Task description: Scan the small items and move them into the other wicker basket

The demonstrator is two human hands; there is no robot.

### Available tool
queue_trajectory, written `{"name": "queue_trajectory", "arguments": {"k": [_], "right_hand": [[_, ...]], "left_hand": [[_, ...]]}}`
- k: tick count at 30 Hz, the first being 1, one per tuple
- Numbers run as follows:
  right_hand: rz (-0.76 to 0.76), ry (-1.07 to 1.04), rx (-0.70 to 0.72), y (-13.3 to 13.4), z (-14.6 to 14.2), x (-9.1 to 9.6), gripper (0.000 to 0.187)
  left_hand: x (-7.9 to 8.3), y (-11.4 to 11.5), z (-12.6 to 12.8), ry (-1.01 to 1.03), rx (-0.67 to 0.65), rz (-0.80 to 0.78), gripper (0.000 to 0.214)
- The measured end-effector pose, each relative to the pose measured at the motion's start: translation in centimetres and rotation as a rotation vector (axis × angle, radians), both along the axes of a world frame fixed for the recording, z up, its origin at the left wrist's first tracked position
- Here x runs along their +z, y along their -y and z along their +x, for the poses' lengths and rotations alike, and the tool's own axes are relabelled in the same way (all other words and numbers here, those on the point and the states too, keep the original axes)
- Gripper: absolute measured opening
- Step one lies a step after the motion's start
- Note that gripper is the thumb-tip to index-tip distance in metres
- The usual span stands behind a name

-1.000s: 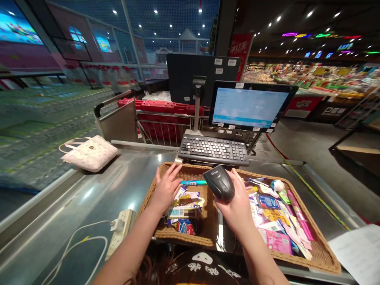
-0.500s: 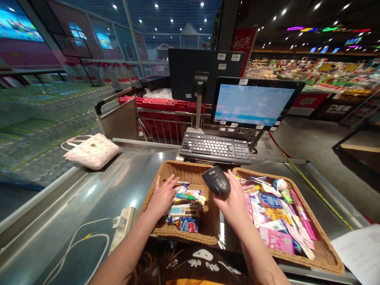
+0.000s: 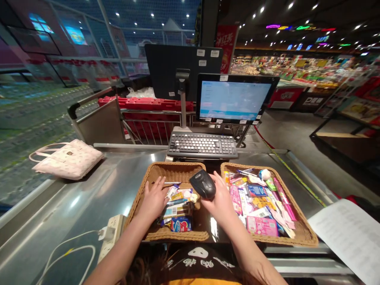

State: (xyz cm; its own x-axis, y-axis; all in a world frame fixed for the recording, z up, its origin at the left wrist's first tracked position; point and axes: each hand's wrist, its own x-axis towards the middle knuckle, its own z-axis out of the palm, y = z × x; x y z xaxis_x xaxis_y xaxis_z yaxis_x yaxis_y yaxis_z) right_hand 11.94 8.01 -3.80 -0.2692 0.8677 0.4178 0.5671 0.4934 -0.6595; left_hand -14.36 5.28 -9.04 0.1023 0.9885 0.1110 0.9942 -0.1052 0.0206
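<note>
My right hand (image 3: 219,198) grips a black handheld barcode scanner (image 3: 203,184), its head tilted over the right side of the left wicker basket (image 3: 139,202). My left hand (image 3: 154,200) reaches into that basket, fingers stretched out flat beside the small packaged goods. Among these are a blue and red packet (image 3: 181,224), a brown and white packet with a barcode (image 3: 175,211) and a thin pen-like item (image 3: 172,183). To the right, a second wicker basket (image 3: 307,236) holds many small items, including a pink packet (image 3: 261,226) and a long pink tube (image 3: 284,198).
Behind the baskets stand a keyboard (image 3: 202,145), a lit monitor (image 3: 233,101) and a second screen (image 3: 166,67) seen from behind. A pale handbag (image 3: 71,160) and a power strip (image 3: 111,237) with white cable sit left. Printed paper (image 3: 347,237) lies right.
My view has turned to the right, so the counter and baskets appear further left. The bright green stick by my left fingertips no longer shows as green. My right hand still holds the scanner.
</note>
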Motion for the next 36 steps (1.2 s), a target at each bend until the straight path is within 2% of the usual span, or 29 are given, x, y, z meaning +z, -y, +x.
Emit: {"name": "queue_trajectory", "arguments": {"k": [3, 6, 10, 12, 15, 19, 22, 27, 31, 34, 36], "right_hand": [[0.036, -0.029, -0.028, 0.4, 1.1, 0.3, 0.050], [0.065, -0.088, -0.104, 1.0, 2.7, 0.6, 0.056], [0.087, -0.131, -0.205, 1.7, 5.4, 1.1, 0.057], [0.079, -0.136, -0.266, 1.8, 6.8, 1.4, 0.056], [0.075, -0.155, -0.394, 1.8, 9.0, 1.6, 0.054], [0.063, -0.155, -0.521, 1.8, 11.1, 1.4, 0.050], [0.062, -0.134, -0.530, 1.8, 11.9, 1.3, 0.052], [0.093, -0.093, -0.521, 1.6, 12.7, 1.2, 0.053], [0.087, -0.099, -0.522, 1.3, 13.1, 1.1, 0.057], [0.079, -0.113, -0.523, 1.1, 13.2, 1.2, 0.057], [0.075, -0.119, -0.516, 1.0, 13.1, 1.3, 0.056]], "left_hand": [[1.4, -1.4, 3.2, 0.066, -0.092, 0.061, 0.029], [2.5, -3.3, 8.0, 0.151, -0.245, 0.094, 0.036], [2.2, -6.0, 14.7, 0.254, -0.453, 0.029, 0.047], [1.7, -7.5, 17.4, 0.265, -0.485, -0.009, 0.052], [1.3, -9.4, 20.1, 0.212, -0.415, -0.039, 0.057], [1.1, -11.2, 22.1, 0.138, -0.378, -0.003, 0.052], [0.9, -12.2, 23.0, 0.108, -0.395, 0.018, 0.051], [0.6, -14.7, 23.1, 0.073, -0.430, -0.078, 0.057], [0.9, -17.3, 22.2, 0.079, -0.548, -0.095, 0.038], [1.4, -18.3, 22.0, 0.058, -0.730, -0.062, 0.030], [1.4, -18.2, 22.6, 0.026, -0.850, -0.078, 0.030]]}}
